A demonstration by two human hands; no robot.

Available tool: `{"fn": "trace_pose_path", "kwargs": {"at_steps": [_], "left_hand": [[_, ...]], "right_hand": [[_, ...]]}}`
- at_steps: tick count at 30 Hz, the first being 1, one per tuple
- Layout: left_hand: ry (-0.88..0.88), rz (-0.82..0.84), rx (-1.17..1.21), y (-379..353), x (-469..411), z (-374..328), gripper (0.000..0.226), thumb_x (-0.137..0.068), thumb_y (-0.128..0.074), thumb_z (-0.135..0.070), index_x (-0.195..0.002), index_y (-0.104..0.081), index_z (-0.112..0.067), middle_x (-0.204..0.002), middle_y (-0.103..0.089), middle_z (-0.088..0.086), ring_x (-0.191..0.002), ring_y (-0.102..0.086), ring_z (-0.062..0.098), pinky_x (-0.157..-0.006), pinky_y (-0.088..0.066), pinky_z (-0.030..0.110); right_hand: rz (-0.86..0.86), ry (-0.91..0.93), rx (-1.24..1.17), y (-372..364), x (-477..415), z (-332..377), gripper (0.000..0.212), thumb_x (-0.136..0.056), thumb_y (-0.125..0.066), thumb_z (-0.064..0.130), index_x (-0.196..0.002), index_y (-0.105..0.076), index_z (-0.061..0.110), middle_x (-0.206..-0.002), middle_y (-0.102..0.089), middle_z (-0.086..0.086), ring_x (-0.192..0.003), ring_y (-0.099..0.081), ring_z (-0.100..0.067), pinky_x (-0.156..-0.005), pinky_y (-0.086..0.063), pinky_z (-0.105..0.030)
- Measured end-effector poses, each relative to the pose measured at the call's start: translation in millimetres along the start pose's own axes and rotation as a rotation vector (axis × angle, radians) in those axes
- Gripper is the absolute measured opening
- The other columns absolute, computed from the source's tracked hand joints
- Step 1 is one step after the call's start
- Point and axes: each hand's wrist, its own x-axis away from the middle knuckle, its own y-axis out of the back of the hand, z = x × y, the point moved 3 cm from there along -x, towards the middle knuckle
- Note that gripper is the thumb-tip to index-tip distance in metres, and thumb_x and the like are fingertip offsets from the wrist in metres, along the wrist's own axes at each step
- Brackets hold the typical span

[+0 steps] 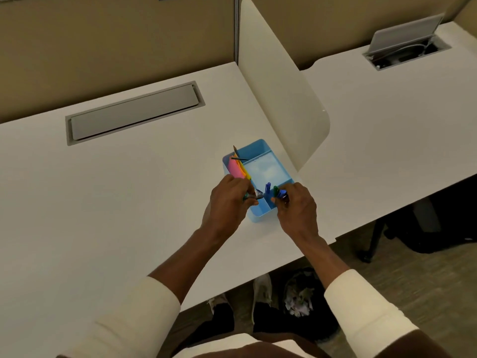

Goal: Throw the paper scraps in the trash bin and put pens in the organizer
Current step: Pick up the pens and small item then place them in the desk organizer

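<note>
A light blue organizer [268, 167] sits on the white desk [116, 192] beside the divider. Pink and orange sticky notes [237, 166] and a pencil [238, 155] stand in its left compartments. My left hand [228, 202] is closed around a pen [254, 194] at the organizer's near left corner. My right hand [296, 205] grips several pens [278, 192], blue and green, over the near compartment. A blue pen [268, 188] stands between the hands. Under the desk edge, the dark trash bin [302, 301] holds crumpled paper scraps [298, 304].
A curved white divider [278, 83] rises just behind the organizer. A closed grey cable hatch [134, 112] lies at the back of the desk; an open one [405, 47] is on the neighbouring desk. My shoes [260, 290] show next to the bin.
</note>
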Motion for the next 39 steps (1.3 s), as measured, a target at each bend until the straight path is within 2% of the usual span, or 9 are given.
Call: {"fn": "trace_pose_path", "kwargs": {"at_steps": [4,6,11,14,16,19,24,32,39], "left_hand": [[-0.202,0.151,-0.231,-7,-7,1,0.024,-0.085,-0.084,-0.008,-0.106,-0.074,-0.014,-0.108,-0.076,0.006,-0.1,-0.066,0.026,-0.077,-0.053,0.03],[-0.275,0.196,-0.299,-8,-9,2,0.03,-0.085,-0.083,-0.005,-0.111,-0.072,-0.015,-0.114,-0.074,0.005,-0.105,-0.063,0.025,-0.081,-0.057,0.034],[-0.342,0.249,-0.357,-16,-12,-2,0.038,-0.079,-0.088,-0.002,-0.111,-0.074,-0.015,-0.12,-0.069,0.006,-0.111,-0.061,0.027,-0.084,-0.059,0.036],[-0.294,0.29,-0.347,-25,-10,-3,0.038,-0.086,-0.082,-0.005,-0.121,-0.072,-0.017,-0.128,-0.064,0.006,-0.119,-0.057,0.025,-0.091,-0.056,0.034],[-0.216,0.275,-0.269,-31,-8,-2,0.043,-0.086,-0.08,-0.003,-0.126,-0.067,-0.013,-0.125,-0.066,0.007,-0.112,-0.059,0.025,-0.09,-0.057,0.035],[-0.094,0.22,-0.142,-36,-5,-2,0.043,-0.085,-0.08,-0.005,-0.124,-0.063,-0.011,-0.117,-0.065,0.008,-0.098,-0.062,0.025,-0.083,-0.059,0.037],[0.074,0.151,-0.025,-40,-4,-2,0.043,-0.085,-0.083,-0.013,-0.12,-0.057,-0.015,-0.117,-0.063,0.003,-0.097,-0.063,0.019,-0.084,-0.06,0.034],[0.231,0.166,-0.212,-47,-7,0,0.055,-0.08,-0.086,-0.028,-0.127,-0.057,-0.028,-0.13,-0.063,-0.003,-0.119,-0.051,0.019,-0.09,-0.038,0.022],[0.303,0.128,-0.192,-55,-2,0,0.041,-0.085,-0.083,-0.031,-0.121,-0.064,-0.026,-0.129,-0.065,-0.003,-0.126,-0.049,0.02,-0.096,-0.041,0.027]], "right_hand": [[0.056,0.021,-0.018,-3,-8,-6,0.028,-0.092,-0.078,0.017,-0.115,-0.07,0.004,-0.116,-0.07,-0.015,-0.107,-0.065,-0.029,-0.085,-0.05,-0.027],[0.062,0.029,-0.023,-5,-12,-7,0.023,-0.092,-0.077,0.015,-0.11,-0.07,0.003,-0.114,-0.068,-0.015,-0.104,-0.065,-0.029,-0.082,-0.048,-0.024],[0.075,0.019,-0.03,-6,-19,-8,0.021,-0.092,-0.077,0.017,-0.106,-0.068,0.004,-0.109,-0.065,-0.016,-0.093,-0.067,-0.025,-0.078,-0.05,-0.022],[0.093,0.034,-0.026,-5,-21,-11,0.018,-0.093,-0.076,0.017,-0.104,-0.068,0.005,-0.106,-0.063,-0.015,-0.091,-0.066,-0.026,-0.08,-0.057,-0.028],[0.107,0.047,-0.025,-4,-22,-11,0.018,-0.093,-0.076,0.017,-0.104,-0.068,0.005,-0.107,-0.063,-0.014,-0.092,-0.066,-0.025,-0.083,-0.06,-0.031],[0.159,0.049,-0.012,-4,-22,-10,0.021,-0.092,-0.077,0.015,-0.109,-0.067,0.007,-0.112,-0.062,-0.012,-0.098,-0.066,-0.024,-0.09,-0.06,-0.032],[0.2,0.054,0.003,0,-25,-10,0.024,-0.089,-0.079,0.011,-0.109,-0.066,0.009,-0.111,-0.063,-0.012,-0.096,-0.065,-0.024,-0.082,-0.053,-0.026],[0.227,0.074,-0.009,-1,-28,-13,0.03,-0.086,-0.082,0.011,-0.111,-0.067,0.008,-0.111,-0.064,-0.012,-0.098,-0.065,-0.024,-0.086,-0.056,-0.028],[0.231,0.124,-0.063,-1,-28,-21,0.03,-0.085,-0.083,0.012,-0.11,-0.068,0.008,-0.112,-0.066,-0.012,-0.099,-0.065,-0.023,-0.086,-0.05,-0.021]]}}
